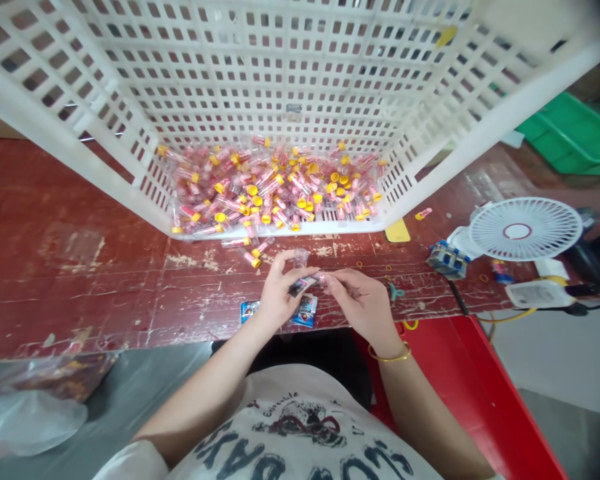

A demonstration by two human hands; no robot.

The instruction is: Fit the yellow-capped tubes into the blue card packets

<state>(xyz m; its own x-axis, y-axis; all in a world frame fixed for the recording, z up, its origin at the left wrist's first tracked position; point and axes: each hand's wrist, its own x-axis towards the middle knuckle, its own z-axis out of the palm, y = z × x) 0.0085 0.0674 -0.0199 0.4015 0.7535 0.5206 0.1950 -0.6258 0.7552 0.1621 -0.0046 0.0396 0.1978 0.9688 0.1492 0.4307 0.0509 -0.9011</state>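
Both hands meet over the near edge of a worn red table (80, 267). My left hand (277, 290) pinches a small clear tube (301, 257) together with a little printed card (303, 287). My right hand (363, 300), with a gold bangle at the wrist, pinches the other end of the same card and tube. Two more small blue printed cards (306, 312) lie on the table just under the hands. Right behind them, a tilted white lattice crate (290, 100) holds several clear tubes with yellow caps (275, 190); a few tubes (253, 250) have spilled onto the table.
A small white desk fan (525, 230) stands at the right with a white charger and cables (540, 293) beside it. A yellow card (397, 231) lies by the crate's corner. A clear plastic bag (35, 407) sits at the lower left. A green bin (575, 137) is far right.
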